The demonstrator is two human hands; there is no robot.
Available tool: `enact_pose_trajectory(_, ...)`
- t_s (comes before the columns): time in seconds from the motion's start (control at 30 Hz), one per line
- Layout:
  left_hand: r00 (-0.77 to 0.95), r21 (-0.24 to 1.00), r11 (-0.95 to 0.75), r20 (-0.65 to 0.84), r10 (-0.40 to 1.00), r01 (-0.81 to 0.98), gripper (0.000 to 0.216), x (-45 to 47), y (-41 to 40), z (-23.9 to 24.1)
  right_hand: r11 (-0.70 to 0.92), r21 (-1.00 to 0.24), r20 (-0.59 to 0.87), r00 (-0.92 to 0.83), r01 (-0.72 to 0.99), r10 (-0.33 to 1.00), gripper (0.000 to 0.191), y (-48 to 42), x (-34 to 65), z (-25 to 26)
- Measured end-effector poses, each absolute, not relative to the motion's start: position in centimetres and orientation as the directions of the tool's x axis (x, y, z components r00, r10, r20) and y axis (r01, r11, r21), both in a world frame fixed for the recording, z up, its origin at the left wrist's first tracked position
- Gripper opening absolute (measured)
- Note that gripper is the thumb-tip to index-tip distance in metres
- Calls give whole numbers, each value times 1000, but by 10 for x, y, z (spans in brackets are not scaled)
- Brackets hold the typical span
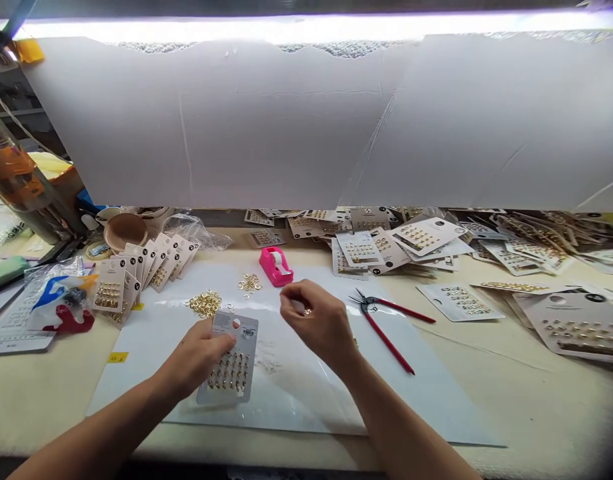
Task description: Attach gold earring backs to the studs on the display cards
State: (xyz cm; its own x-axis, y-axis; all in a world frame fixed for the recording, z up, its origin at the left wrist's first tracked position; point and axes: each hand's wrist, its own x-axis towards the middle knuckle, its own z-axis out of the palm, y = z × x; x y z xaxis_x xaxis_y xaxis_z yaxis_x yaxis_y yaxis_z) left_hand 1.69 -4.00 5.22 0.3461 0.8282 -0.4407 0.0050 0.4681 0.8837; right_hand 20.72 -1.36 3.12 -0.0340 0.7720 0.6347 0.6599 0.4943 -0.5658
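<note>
My left hand (199, 357) grips the left edge of a grey display card (231, 363) that carries several rows of small gold rings and lies on a white sheet (296, 393). My right hand (316, 320) hovers just right of the card's top, fingers curled in a pinch around a small gold ring. Two loose heaps of gold rings (205, 303) (249, 283) lie on the sheet beyond the card.
A pink tape dispenser (276, 265) stands behind the heaps. Red-handled snips (386, 327) lie to the right. Fanned filled cards (136, 273) sit at the left, a big pile of cards (436, 243) at the right. A white paper screen (326, 120) hangs across the back.
</note>
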Motion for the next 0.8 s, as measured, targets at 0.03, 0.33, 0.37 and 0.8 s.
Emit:
enact_pose_trajectory(0.03, 336, 874, 486, -452, 826, -19, 13, 14, -40, 53, 441, -621, 594, 23, 648, 804, 10, -15, 211, 36)
enact_pose_trajectory(0.33, 36, 842, 508, -510, 859, -184, 28, -32, -33, 76, 379, -644, 253, -283, 664, 925, 13, -84, 237, 51)
enact_pose_trajectory(0.37, 19, 829, 522, -529, 848, -202, 26, -33, -35, 77, 371, -647, 233, -290, 666, 928, 13, -88, 239, 49)
enact_pose_trajectory(0.8, 289, 780, 571, -502, 815, -256, 35, 25, -76, 43, 482, -665, 372, -307, 570, 876, 20, -72, 186, 35)
